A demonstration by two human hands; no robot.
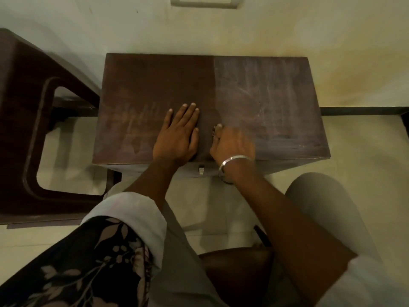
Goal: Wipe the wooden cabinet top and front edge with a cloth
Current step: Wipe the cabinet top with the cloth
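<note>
The dark wooden cabinet top (155, 85) fills the middle of the head view, set against the wall. Its left half looks dark and clean; its right half (265, 96) is pale with dusty streaks. My left hand (177, 134) lies flat on the top near the front edge (292, 163), fingers together and pointing away. Just to its right, my right hand (232, 145) is blurred, with fingers curled down onto the wood. A small dark bit of cloth (213, 132) shows under its thumb; the rest is hidden by the hand. A silver bangle (234, 161) circles that wrist.
A small metal handle (201, 169) sticks out of the cabinet front between my wrists. A dark plastic chair (33, 120) stands close on the left. My knee (321, 207) is in front of the cabinet on pale floor tiles. A switch plate (203, 1) is on the wall above.
</note>
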